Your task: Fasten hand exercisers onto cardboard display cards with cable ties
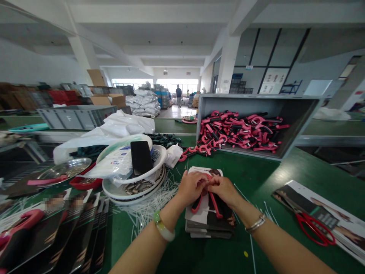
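Observation:
A pair of pink-handled clippers (216, 208) lies on a stack of printed cards (196, 229), its handles spread towards me. My left hand (191, 186) is closed at the head of the clippers, fingers bent over it. Fingertips pinched together, my right hand (224, 189) meets the left at the same spot. Whatever sits between the right fingertips is hidden. Thin white cable ties (154, 209) are strewn on the green table to the left of the stack.
A tilted grey crate (296, 125) holds many pink and black clippers (242, 131). Red-handled scissors (315, 228) rest on cards at right. On the left are stacked white bowls (159, 161) with a phone (142, 158), a metal dish (82, 165) and carded clippers (23, 228).

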Tool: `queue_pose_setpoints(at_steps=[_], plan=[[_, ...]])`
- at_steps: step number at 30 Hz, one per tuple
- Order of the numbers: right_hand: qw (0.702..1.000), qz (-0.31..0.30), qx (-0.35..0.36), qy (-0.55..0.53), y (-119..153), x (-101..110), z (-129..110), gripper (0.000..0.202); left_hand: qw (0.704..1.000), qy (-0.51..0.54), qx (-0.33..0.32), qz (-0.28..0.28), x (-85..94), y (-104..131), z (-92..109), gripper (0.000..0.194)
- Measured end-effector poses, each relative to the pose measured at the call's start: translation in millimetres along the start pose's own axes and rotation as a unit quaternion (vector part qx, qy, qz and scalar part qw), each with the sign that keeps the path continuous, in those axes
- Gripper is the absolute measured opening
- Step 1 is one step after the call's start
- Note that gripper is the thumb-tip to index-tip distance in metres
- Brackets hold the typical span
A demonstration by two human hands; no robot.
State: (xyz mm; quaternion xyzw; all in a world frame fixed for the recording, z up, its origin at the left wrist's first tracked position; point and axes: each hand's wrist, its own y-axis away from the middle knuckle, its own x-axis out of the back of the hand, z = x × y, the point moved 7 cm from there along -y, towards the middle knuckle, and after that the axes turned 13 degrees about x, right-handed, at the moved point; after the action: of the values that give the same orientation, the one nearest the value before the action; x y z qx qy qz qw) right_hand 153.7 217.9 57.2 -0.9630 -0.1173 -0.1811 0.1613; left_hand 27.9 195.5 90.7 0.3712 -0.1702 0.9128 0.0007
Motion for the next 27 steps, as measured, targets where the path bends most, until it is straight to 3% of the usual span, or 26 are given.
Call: queue_pose_setpoints(at_steps=[2,5,8,11,15,17,20,22,24,27], plan=[[0.997,0.049,0.058,0.020,4.1,4.5,-6.3,0.022,0.997,-0.033,-0.021,0.067,5.2,4.8,6.8,0.011],[0.973,0.103,0.206,0.033,12.9,9.6,-25.0,0.017,0.986,-0.054,-0.066,0.140,10.2,13.2,15.6,0.012],[0.949,0.082,0.295,0.075,17.5,6.7,-36.7,0.013,0.974,-0.047,-0.109,0.191,13.4,19.8,21.0,0.013],[0.938,0.031,0.288,0.191,13.0,0.5,-37.5,0.016,0.961,-0.033,-0.150,0.232,17.6,25.7,28.0,0.016],[0.923,-0.026,0.212,0.321,4.9,-2.4,-27.3,0.017,0.949,-0.020,-0.198,0.247,22.9,34.0,41.0,0.019],[0.924,-0.012,0.221,0.313,4.4,0.1,-26.2,0.016,0.961,-0.008,-0.165,0.221,23.4,34.1,38.8,0.017],[0.929,0.032,0.275,0.247,6.3,5.3,-29.6,0.017,0.992,0.000,-0.034,0.121,13.6,29.9,19.0,0.014],[0.923,0.049,0.294,0.242,8.3,7.3,-33.8,0.020,0.997,-0.015,0.045,0.061,4.0,30.2,4.8,0.020],[0.908,0.042,0.313,0.276,12.3,5.2,-42.5,0.021,0.993,-0.037,0.100,0.039,-1.7,31.2,-4.1,0.024],[0.869,-0.006,0.345,0.354,23.8,-3.0,-58.8,0.023,0.986,-0.049,0.153,0.049,-4.1,30.6,-8.5,0.024]])
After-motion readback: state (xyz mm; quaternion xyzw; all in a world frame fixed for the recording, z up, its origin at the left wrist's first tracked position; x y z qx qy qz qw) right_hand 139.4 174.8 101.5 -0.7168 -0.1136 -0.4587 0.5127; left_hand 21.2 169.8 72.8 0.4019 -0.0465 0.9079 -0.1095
